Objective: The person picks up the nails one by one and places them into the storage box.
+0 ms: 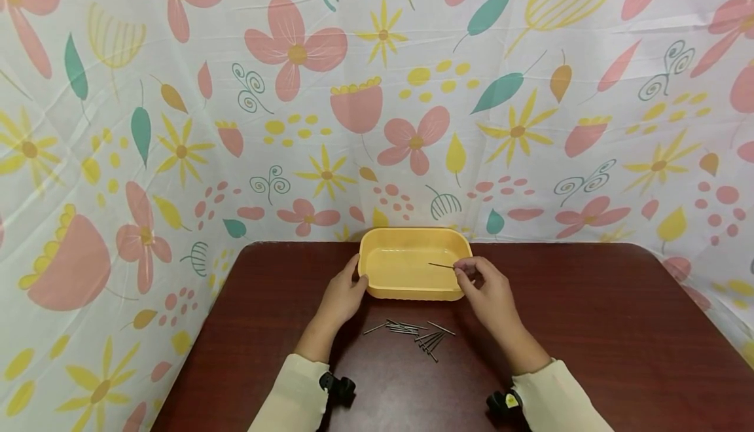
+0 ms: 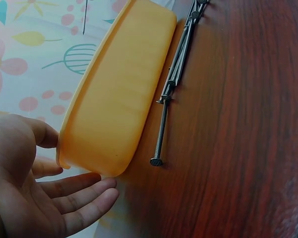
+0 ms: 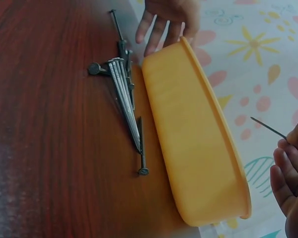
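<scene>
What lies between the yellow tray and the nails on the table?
A bare strip of table separates the nails from the yellow tray, in the head view.

Head view: high, farther back, facing forward-down across table to floral cloth. Left wrist view: close, tilted, off left end of yellow tray; right mirrors it. Both share tray, nails.

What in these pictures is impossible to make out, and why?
- Held nail, head view: one end is covered by the right hand.
- Loose nails, head view: exact count unclear; they overlap and look small.
- Yellow tray, right wrist view: its outer wall hides the inside.
- Right hand, right wrist view: cut off by the right edge.
</scene>
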{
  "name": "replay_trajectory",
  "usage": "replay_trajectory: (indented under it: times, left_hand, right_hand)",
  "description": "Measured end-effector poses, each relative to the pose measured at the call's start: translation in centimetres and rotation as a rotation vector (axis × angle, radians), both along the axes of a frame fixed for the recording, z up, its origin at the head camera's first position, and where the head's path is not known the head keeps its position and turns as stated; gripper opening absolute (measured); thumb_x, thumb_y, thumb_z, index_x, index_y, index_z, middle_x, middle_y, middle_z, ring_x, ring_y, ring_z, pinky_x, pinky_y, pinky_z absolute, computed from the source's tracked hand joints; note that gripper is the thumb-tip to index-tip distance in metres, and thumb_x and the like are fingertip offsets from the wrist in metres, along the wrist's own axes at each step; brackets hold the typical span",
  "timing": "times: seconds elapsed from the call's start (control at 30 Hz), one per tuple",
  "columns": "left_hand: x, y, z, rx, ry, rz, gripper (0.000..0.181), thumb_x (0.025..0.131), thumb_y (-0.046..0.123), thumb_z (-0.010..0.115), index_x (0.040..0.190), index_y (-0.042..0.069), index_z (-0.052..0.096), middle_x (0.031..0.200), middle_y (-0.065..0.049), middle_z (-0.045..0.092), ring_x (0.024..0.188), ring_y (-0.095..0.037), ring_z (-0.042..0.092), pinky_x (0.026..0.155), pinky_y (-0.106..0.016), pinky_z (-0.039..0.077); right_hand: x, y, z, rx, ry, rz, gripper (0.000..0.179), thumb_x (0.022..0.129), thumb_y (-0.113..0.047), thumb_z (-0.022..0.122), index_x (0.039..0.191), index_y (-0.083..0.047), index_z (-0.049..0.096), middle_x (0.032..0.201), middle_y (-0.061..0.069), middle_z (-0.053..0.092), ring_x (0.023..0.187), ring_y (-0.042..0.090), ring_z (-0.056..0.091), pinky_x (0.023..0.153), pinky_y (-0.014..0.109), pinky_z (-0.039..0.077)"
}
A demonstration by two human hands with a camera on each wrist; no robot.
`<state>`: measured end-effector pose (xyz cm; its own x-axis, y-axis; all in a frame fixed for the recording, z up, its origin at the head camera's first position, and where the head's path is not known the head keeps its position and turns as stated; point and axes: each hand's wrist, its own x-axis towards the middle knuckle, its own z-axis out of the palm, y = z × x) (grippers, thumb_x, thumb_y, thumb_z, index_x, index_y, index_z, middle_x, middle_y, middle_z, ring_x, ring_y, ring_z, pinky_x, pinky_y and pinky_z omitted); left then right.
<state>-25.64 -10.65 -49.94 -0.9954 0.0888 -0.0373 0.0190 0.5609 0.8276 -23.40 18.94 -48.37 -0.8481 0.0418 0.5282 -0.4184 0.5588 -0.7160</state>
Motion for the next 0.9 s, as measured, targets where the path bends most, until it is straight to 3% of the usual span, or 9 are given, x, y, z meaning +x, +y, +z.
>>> replay_trajectory:
  times: [0.43,0.7,0.9]
  left_hand:
    - [0.09,0.03,0.04,-0.006,-0.002,0.006,0.063,0.104,0.037,0.048,0.162,0.021,0.027,0.098,-0.013,0.069,0.074,-0.014,0.061,0.069,-0.032,0.048]
    - [0.05,0.03,0.04,-0.015,0.004,0.015,0.063,0.104,0.037,0.048,0.161,0.019,0.029,0.107,-0.007,0.067,0.081,-0.014,0.063,0.073,-0.033,0.05]
    - [0.01,-0.01,-0.1,-0.016,0.005,0.015,0.064,0.104,0.039,0.048,0.161,0.019,0.029,0.114,-0.008,0.067,0.085,-0.014,0.064,0.075,-0.034,0.05]
  right_hand:
    - [-0.36,0.05,0.05,-0.003,0.014,0.005,0.008,0.095,-0.01,0.07,0.103,-0.012,0.072,0.093,0.001,0.067,0.08,0.002,0.056,0.067,0.013,0.044]
    - [-0.5,0.28,-0.08,0.067,-0.017,0.049,0.045,0.094,-0.019,0.073,0.137,-0.012,0.063,0.122,0.013,0.067,0.103,0.029,0.066,0.076,0.037,0.055]
    - [-0.45,0.32,-0.33,0.104,-0.035,0.053,0.05,0.095,-0.021,0.072,0.142,-0.015,0.059,0.128,0.01,0.065,0.108,0.028,0.064,0.081,0.033,0.053]
